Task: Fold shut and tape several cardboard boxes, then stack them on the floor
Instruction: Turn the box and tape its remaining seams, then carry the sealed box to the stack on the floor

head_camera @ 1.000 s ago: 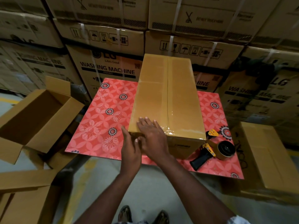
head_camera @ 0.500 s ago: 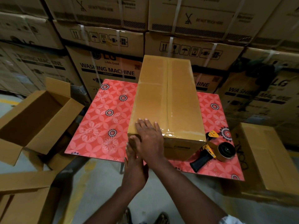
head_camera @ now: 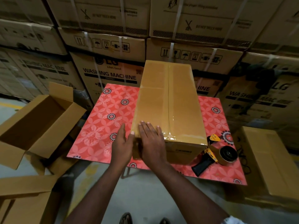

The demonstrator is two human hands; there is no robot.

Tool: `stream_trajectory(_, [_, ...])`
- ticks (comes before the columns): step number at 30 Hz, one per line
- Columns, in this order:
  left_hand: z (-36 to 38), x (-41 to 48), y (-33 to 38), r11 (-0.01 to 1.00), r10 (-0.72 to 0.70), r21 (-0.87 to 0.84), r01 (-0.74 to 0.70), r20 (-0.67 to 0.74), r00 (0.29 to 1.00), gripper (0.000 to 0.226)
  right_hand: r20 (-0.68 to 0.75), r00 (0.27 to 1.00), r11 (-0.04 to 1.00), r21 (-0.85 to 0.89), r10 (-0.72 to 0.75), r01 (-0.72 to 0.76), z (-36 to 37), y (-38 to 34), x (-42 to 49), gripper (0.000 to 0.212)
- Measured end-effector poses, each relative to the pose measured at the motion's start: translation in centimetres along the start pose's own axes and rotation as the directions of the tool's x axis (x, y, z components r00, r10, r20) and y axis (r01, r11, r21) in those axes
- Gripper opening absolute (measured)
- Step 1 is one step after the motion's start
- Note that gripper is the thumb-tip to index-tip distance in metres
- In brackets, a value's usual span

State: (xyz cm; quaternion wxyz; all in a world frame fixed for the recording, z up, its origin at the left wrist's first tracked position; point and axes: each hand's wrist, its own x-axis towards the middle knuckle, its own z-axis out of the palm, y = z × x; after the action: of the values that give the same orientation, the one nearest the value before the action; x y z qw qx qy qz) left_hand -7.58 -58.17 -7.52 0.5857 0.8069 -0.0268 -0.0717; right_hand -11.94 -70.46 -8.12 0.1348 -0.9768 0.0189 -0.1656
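The taped box (head_camera: 168, 101) is lying lengthwise on the counter (head_camera: 103, 126). The right hand (head_camera: 152, 143) is pressing flat on its near top edge; the left hand (head_camera: 122, 146) is waiting open beside that corner, gripping nothing. The box is likely light and stiff, so grasping its long sides should be safest.

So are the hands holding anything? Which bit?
Nothing is gripped. The right hand lies flat on the near left top corner of the taped box; the left hand is open beside that corner.

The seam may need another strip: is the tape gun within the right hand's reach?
Probably yes: the right hand rests flat on the box, holding nothing, and the tape gun lies uncovered beside the box.
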Motion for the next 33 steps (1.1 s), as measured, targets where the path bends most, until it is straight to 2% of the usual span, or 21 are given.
stream_trajectory(4, [1.1,1.3,1.6,0.999,0.033,0.04,-0.033,0.007,0.999,0.063,0.016,1.0,1.0,0.027,0.011,-0.011,-0.4,-0.2,0.2,0.067])
stream_trajectory(7, [1.8,2.3,2.5,0.998,0.02,0.051,-0.02,0.014,1.0,0.062,0.054,0.999,0.997,0.081,0.01,-0.014,-1.0,-0.2,0.2,0.077])
stream_trajectory(9, [2.1,3.0,2.7,0.997,0.019,0.076,-0.02,0.02,1.0,0.06,0.082,0.997,0.992,0.122,0.001,-0.011,-1.6,0.7,-0.1,0.074])
stream_trajectory(11, [2.4,3.5,2.8,0.993,0.019,0.113,-0.022,0.026,0.999,0.057,0.055,0.996,0.994,0.082,0.069,-0.073,-2.5,2.5,-0.4,0.068])
stream_trajectory(12, [2.5,3.7,2.8,0.993,0.017,0.118,-0.02,0.033,0.999,0.056,0.044,0.987,0.987,0.033,0.157,-0.158,-3.1,3.9,-0.5,0.074])
stream_trajectory(14, [2.7,3.8,2.8,0.996,-0.001,0.093,-0.004,0.052,0.999,0.055,0.014,0.924,0.923,-0.047,0.382,-0.381,-4.5,7.7,-0.5,0.089])
stream_trajectory(16, [2.8,3.6,2.9,0.998,-0.016,0.058,0.012,0.067,0.998,0.052,-0.017,0.816,0.814,-0.058,0.578,-0.578,-5.8,11.6,-0.8,0.093])
stream_trajectory(19, [2.8,3.4,3.0,0.999,-0.02,0.04,0.018,0.065,0.998,0.05,0.054,0.698,0.696,0.051,0.714,-0.716,-6.7,14.0,-0.7,0.095])
stream_trajectory(25, [1.9,2.2,3.1,0.999,-0.037,-0.032,0.039,0.071,0.997,0.042,0.091,0.688,0.671,0.161,0.72,-0.724,-7.0,13.0,-2.0,0.094])
stream_trajectory(29, [0.3,0.5,1.3,0.996,-0.076,-0.036,0.081,0.118,0.99,0.042,0.095,0.735,0.706,0.217,0.672,-0.674,-7.4,11.8,-5.1,0.098])
stream_trajectory(33, [-1.1,1.3,1.3,0.986,-0.161,-0.008,0.167,0.212,0.964,0.041,0.233,0.724,0.634,0.36,0.649,-0.684,-7.9,13.4,-4.4,0.096])
